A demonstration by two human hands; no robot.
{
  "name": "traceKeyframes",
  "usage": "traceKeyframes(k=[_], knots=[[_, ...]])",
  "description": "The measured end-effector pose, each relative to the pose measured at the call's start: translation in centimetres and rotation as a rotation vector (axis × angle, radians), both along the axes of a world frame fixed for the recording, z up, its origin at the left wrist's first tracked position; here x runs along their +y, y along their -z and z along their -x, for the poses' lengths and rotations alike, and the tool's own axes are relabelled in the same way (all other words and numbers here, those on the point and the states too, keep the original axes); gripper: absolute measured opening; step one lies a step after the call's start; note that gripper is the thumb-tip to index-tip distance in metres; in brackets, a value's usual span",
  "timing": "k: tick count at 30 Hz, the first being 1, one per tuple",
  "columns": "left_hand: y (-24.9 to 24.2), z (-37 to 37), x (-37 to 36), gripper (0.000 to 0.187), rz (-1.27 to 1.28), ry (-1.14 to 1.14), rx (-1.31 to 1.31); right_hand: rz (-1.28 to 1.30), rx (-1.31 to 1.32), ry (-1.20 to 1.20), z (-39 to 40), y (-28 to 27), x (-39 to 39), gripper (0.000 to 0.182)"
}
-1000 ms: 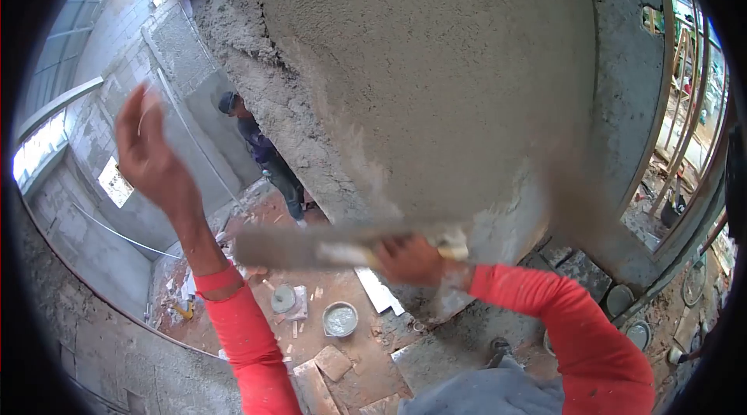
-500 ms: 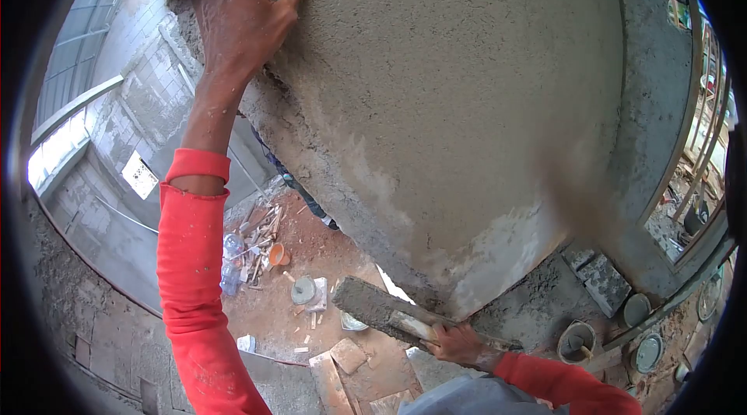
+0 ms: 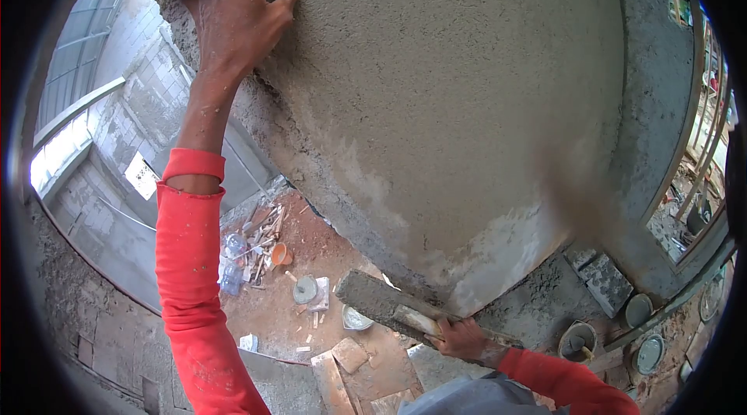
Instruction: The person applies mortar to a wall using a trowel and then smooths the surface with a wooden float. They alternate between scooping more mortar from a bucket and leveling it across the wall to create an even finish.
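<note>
My left hand (image 3: 240, 14) is raised at the upper left edge of a wall coated in wet grey plaster (image 3: 467, 88). Its thumb and curled fingers are apart against the surface, and the upper fingers are partly cut off by the frame. Low in the view, my right hand (image 3: 461, 339) grips the pale handle of a long plastering float (image 3: 373, 298). Mortar covers the float's board, which lies slantwise near the wall's lower corner. A blurred dark spot hides part of the left hand's back.
Below left are a red dirt floor (image 3: 311, 220), an orange bucket (image 3: 281, 254), a mortar-smeared round container (image 3: 304, 289) and scrap wood. At the lower right stand buckets (image 3: 577, 341) and a block (image 3: 607, 284). A window opening (image 3: 685, 205) is at the right.
My left hand has shifted slightly left, its fingers more curled. The float in my right hand has turned a little, showing more of its handle, and moved slightly away from the wall's corner.
</note>
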State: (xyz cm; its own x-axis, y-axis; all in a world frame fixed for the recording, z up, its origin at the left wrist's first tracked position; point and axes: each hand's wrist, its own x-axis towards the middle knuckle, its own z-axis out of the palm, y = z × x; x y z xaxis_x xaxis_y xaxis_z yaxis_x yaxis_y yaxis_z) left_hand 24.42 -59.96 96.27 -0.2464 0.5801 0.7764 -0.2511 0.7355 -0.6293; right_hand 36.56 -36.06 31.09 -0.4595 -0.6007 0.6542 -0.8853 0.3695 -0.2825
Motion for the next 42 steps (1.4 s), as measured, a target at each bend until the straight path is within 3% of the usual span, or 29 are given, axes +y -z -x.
traceKeyframes(k=[4, 9, 12, 14, 16, 17, 18, 19, 23, 24, 26, 30, 32, 33, 37, 39, 42], knots=[[-0.1, 0.2, -0.2, 0.034, -0.017, 0.019, 0.012, 0.003, -0.012, -0.016, 0.1, 0.4, -0.1, 0.05], [0.3, 0.0, -0.4, 0.034, 0.03, 0.063, 0.013, -0.184, -0.206, -0.039, -0.6, 1.1, 0.0, 0.058], [-0.6, -2.9, -0.3, 0.036, 0.052, 0.263, 0.046, -0.127, -0.137, -0.028, -0.3, 0.6, 0.6, 0.061], [-3.4, -6.6, -4.2, 0.035, 0.191, 0.279, 0.458, -0.028, -0.014, 0.003, -0.2, -0.1, 1.0, 0.063], [-4.7, -11.0, -11.2, 0.043, -0.244, 0.118, 0.769, 0.041, 0.027, -0.002, 0.9, -1.0, 1.2, 0.058], [-5.4, -12.4, -15.4, 0.046, -0.602, 0.309, 0.743, 0.073, 0.049, -0.005, 1.8, -1.9, 1.3, 0.056], [-4.8, -13.1, -18.1, 0.048, -0.806, 0.389, 0.649, 0.096, 0.025, -0.006, 2.4, -3.1, 1.4, 0.055], [-4.2, -13.7, -20.8, 0.051, -1.014, 0.451, 0.566, 0.119, 0.007, -0.006, 3.1, -4.7, 1.5, 0.054], [5.0, -11.4, -18.0, 0.054, -1.145, 0.395, 0.055, 0.294, 0.073, 0.056, 7.7, -12.1, -0.6, 0.048], [7.7, -9.7, -18.2, 0.054, -1.206, 0.555, -0.07, 0.354, 0.064, 0.067, 8.7, -13.5, -1.5, 0.047], [12.5, -7.9, -14.3, 0.062, -1.397, 0.632, -0.189, 0.35, 0.029, 0.122, 10.7, -17.3, -3.2, 0.044], [18.2, -1.6, -15.3, 0.073, -1.782, 0.999, -0.327, 0.454, 0.13, 0.175, 13.6, -24.8, -6.5, 0.044], [19.4, 0.2, -14.1, 0.076, -1.627, 1.394, -0.391, 0.46, 0.145, 0.188, 14.6, -29.4, -8.0, 0.046], [19.2, 0.3, -13.4, 0.077, -1.641, 1.458, -0.395, 0.447, 0.127, 0.199, 14.1, -32.5, -8.0, 0.047], [18.8, 1.1, -13.5, 0.07, -1.722, 1.593, -0.383, 0.559, 0.164, 0.21, 16.7, -47.2, -7.1, 0.056], [18.6, 1.1, -13.3, 0.066, -1.743, 1.612, -0.409, 0.609, 0.358, 0.337, 20.9, -53.3, -6.3, 0.057], [19.4, 2.7, -15.7, 0.06, -1.694, 1.596, -0.349, 0.642, 0.238, 0.382, 25.7, -57.4, -2.2, 0.057]])
